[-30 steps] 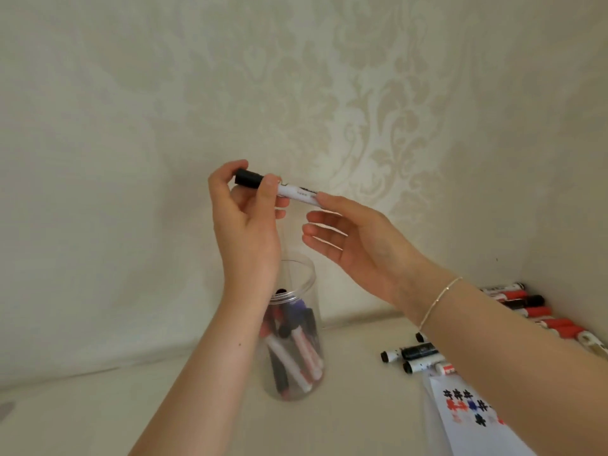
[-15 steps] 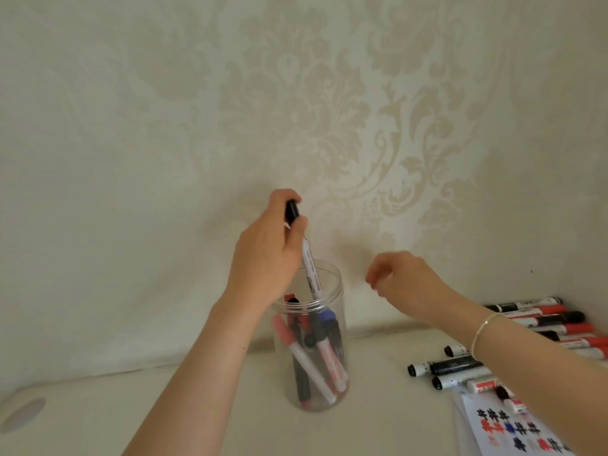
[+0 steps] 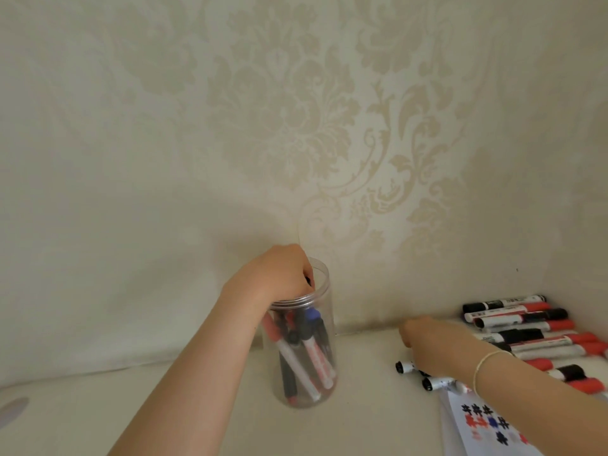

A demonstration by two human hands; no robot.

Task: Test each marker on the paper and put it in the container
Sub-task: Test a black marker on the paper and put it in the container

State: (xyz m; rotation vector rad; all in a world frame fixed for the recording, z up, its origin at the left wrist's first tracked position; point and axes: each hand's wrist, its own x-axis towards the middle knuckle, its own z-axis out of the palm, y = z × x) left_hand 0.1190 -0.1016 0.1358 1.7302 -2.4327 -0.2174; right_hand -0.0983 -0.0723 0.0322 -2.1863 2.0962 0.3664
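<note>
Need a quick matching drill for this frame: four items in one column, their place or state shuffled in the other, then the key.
Items
1. left hand
2. right hand
3. clear jar
4. paper

Places or states
A. lies at the lower right, marked with black, red and blue test marks
B. stands upright on the table, with markers inside
C. at the jar's open mouth
D. over the loose markers on the right, a thin bracelet at the wrist

Pairs: 1-C, 2-D, 3-B, 4-A
</note>
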